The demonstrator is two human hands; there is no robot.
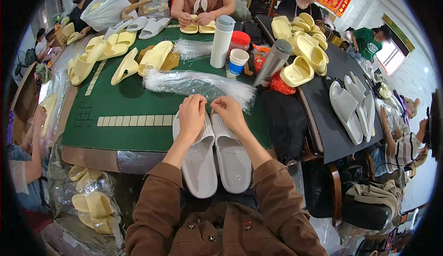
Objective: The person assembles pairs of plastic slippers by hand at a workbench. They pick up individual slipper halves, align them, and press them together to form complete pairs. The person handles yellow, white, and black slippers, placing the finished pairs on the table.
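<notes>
A pair of grey slide sandals (199,168) lies side by side in front of me, heels toward my body, overhanging the table's near edge. Over the toe end of the left one is my left hand (192,114), its fingers pinched together. My right hand (229,112) pinches likewise above the other sandal, a small gap from the left. Whatever thin thing sits between the fingertips is too small to make out. Just beyond both hands, a bundle of thin clear plastic strands (198,84) lies across the green table mat (124,104).
Yellow slides (154,57) lie at the far left of the mat. A white bottle (222,41), paper cup (237,62), red-lidded jar (240,39) and grey tumbler (273,62) stand beyond the strands. More grey slides (346,110) rest on the right table. Several people work around.
</notes>
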